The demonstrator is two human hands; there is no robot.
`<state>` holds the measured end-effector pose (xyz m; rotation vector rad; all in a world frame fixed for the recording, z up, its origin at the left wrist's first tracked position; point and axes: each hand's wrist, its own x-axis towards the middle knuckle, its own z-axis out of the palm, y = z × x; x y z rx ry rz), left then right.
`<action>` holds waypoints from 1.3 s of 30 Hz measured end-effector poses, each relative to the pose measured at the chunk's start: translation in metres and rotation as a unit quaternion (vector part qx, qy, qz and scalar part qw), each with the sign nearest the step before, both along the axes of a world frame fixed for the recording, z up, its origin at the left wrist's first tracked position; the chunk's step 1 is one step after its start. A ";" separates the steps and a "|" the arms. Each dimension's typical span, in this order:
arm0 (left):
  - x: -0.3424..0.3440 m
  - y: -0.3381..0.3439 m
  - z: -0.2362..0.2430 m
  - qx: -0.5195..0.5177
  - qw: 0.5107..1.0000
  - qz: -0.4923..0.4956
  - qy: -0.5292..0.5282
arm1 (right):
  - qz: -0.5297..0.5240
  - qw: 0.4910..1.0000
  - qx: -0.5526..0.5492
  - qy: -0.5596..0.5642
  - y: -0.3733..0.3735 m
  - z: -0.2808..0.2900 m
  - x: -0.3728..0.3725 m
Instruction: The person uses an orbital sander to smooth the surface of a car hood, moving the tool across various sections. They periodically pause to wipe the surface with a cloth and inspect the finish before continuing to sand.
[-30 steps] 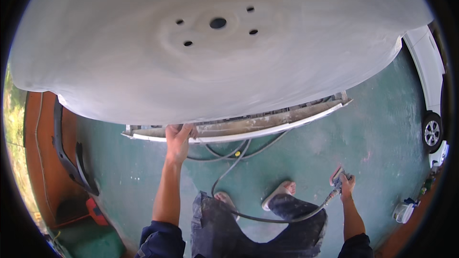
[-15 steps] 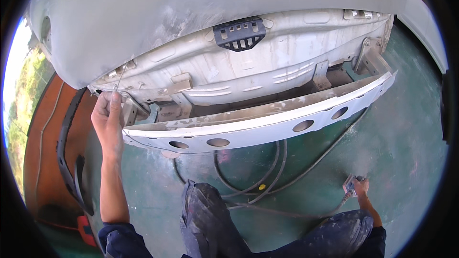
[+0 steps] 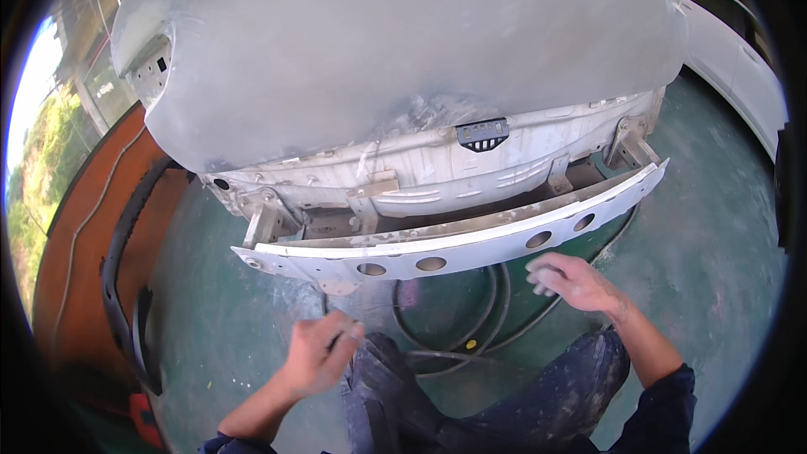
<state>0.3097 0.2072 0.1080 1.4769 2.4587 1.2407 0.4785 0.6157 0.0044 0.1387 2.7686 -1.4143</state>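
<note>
My left hand [image 3: 322, 351] is raised in front of the car, its thumb and fingers curled toward each other. Blur hides whether anything small is between them. My right hand [image 3: 576, 283], dusty at the fingertips, hangs below the right half of the bumper beam with its fingers loosely bent and apart. No object shows in it. Both hands are apart from the pale bumper beam [image 3: 471, 256], which has round holes along its face. Above it is the car's bare rear panel [image 3: 429, 172], under a grey, sanded lid [image 3: 403, 50] with whitish scuffs.
A dark hose [image 3: 507, 311] lies coiled on the green floor [image 3: 218, 319], beside a small yellow piece [image 3: 471, 345]. A black curved trim part [image 3: 113, 252] stands by the orange surface at left. A white car [image 3: 731, 55] is at far right. My knees are below the beam.
My left hand has come down from the car's left corner toward my knees. My right hand has left the hose-fed hand tool and risen toward the beam. The view has shifted, showing more lid.
</note>
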 end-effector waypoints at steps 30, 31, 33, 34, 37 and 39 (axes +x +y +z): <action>-0.043 0.071 -0.121 0.038 0.994 -0.057 -0.085 | -0.297 0.750 -0.299 0.510 -0.165 0.107 -0.246; -0.050 0.066 -0.121 0.034 0.993 -0.057 -0.100 | -0.299 0.749 -0.315 0.500 -0.167 0.101 -0.248; -0.056 0.058 -0.098 0.071 0.986 -0.067 -0.134 | -0.285 0.740 -0.337 0.508 -0.171 0.107 -0.247; -0.056 0.056 -0.076 0.111 0.979 -0.076 -0.155 | -0.277 0.739 -0.378 0.484 -0.171 0.106 -0.245; -0.092 0.073 -0.007 0.308 0.889 -0.066 -0.331 | -0.254 0.729 -0.450 0.449 -0.168 0.111 -0.245; -0.123 0.091 0.030 0.382 0.841 -0.076 -0.375 | -0.261 0.725 -0.442 0.459 -0.173 0.114 -0.252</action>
